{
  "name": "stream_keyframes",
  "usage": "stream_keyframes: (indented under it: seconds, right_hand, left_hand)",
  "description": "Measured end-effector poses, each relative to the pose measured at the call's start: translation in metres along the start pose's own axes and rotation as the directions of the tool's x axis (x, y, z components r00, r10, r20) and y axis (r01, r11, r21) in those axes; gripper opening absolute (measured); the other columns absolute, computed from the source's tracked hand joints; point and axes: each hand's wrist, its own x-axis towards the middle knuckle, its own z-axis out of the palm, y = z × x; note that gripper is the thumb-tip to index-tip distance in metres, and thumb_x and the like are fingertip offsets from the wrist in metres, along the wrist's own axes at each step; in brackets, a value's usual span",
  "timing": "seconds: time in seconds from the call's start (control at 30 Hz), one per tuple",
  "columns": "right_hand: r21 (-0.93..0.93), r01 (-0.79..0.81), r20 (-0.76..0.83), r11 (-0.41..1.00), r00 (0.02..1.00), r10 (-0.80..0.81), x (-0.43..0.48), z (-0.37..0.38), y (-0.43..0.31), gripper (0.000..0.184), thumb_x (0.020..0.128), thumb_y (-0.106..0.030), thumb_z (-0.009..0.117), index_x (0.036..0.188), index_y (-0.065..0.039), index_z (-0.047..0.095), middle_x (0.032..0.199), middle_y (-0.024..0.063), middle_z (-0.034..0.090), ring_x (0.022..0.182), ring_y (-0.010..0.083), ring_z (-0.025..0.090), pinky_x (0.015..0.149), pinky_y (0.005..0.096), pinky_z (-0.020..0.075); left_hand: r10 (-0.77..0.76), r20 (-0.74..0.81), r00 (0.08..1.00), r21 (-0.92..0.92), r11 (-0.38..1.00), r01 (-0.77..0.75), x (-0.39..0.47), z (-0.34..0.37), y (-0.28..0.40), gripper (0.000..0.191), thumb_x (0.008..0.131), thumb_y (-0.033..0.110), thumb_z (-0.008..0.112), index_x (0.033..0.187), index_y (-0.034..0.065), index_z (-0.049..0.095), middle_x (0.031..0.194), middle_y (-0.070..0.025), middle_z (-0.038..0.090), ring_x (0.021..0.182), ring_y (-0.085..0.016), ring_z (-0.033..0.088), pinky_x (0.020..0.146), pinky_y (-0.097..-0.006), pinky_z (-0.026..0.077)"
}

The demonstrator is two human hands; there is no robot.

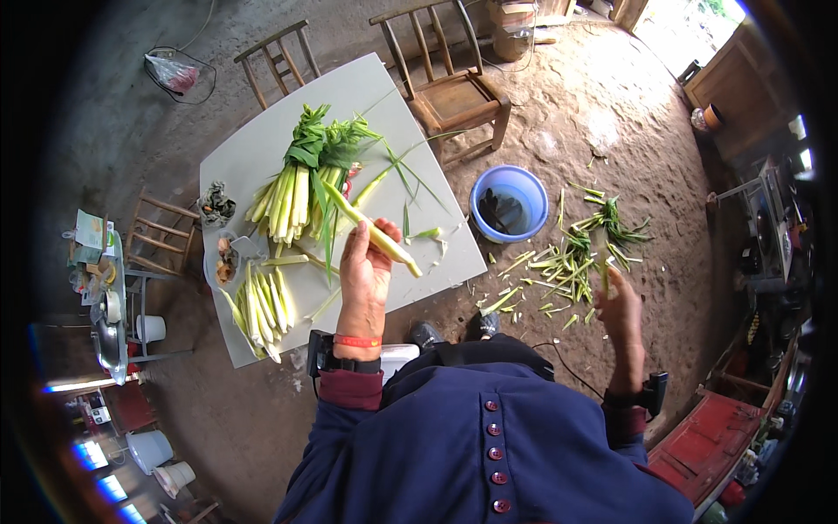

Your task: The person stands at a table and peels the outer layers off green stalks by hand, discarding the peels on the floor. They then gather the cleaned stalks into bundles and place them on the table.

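Observation:
My left hand (368, 265) grips a pale green stalk (376, 237), likely a water bamboo stem, above the near edge of the white table (425, 196). Out to the right, over the floor scraps, my right hand (617, 304) is closed around a thin, blurred object (601, 262); its kind is unclear. Bundles of leafy stalks (294, 190), tied at their green tops, lie on the table. A pile of trimmed pale stalks (263, 306) rests nearer me at the table's left. Loose long leaves and small peelings are scattered across the tabletop.
A blue plastic bucket (509, 204) with dark contents stands right of the table. Cut leaves and peelings (569, 262) litter the earthen floor. Wooden chairs (455, 98) stand behind and left of the table. A red wooden cabinet (704, 442) is at the lower right.

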Motion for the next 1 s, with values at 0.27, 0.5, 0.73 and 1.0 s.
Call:
stream_keyframes:
  seconds: [0.27,0.5,0.73,1.0]
  right_hand:
    - [0.575,0.197,0.428,0.794,0.754,-0.498,-0.045,0.097,-0.096,0.028,0.102,-0.022,0.057,0.118,0.0,0.064,0.087,0.0078,0.068,0.079,0.0147,0.062,0.069,0.0329,0.0515]
    - [0.438,0.619,0.407,0.652,0.51,-0.758,-0.059,0.099,-0.135,0.028,0.101,-0.023,0.055,0.084,-0.001,0.054,0.075,0.0199,0.057,0.07,0.0385,0.058,0.062,0.0437,0.0448]
    - [0.627,0.765,0.183,0.148,0.04,-0.982,-0.059,0.084,-0.156,0.017,0.094,-0.017,0.063,0.09,-0.002,0.056,0.084,0.018,0.058,0.08,0.0382,0.059,0.07,0.0445,0.0487]
    - [0.407,0.713,0.539,0.57,0.316,-0.78,-0.007,0.051,-0.11,0.016,0.092,-0.014,0.063,0.1,0.0,0.06,0.09,0.0166,0.059,0.08,0.0362,0.06,0.071,0.0433,0.05]
  left_hand:
    - [-0.143,0.139,0.98,-0.014,0.989,0.146,-0.049,0.059,-0.023,0.018,0.101,0.019,0.059,0.111,0.004,0.059,0.113,-0.0153,0.067,0.108,-0.027,0.066,0.104,-0.0488,0.051]
    - [-0.217,0.14,0.966,-0.095,0.968,0.231,-0.067,0.06,-0.031,0.022,0.101,0.021,0.059,0.113,0.002,0.058,0.102,-0.0122,0.066,0.094,-0.024,0.067,0.095,-0.0455,0.055]
    - [-0.723,0.226,0.653,-0.365,0.558,0.745,-0.044,0.03,-0.029,0.024,0.098,0.017,0.063,0.109,-0.0037,0.056,0.093,-0.0116,0.061,0.085,-0.021,0.064,0.084,-0.0378,0.058]
    - [-0.479,0.085,0.874,-0.038,0.875,0.483,-0.04,0.018,-0.024,0.029,0.097,0.028,0.066,0.115,0.005,0.062,0.115,-0.0132,0.069,0.108,-0.026,0.065,0.093,-0.0433,0.052]
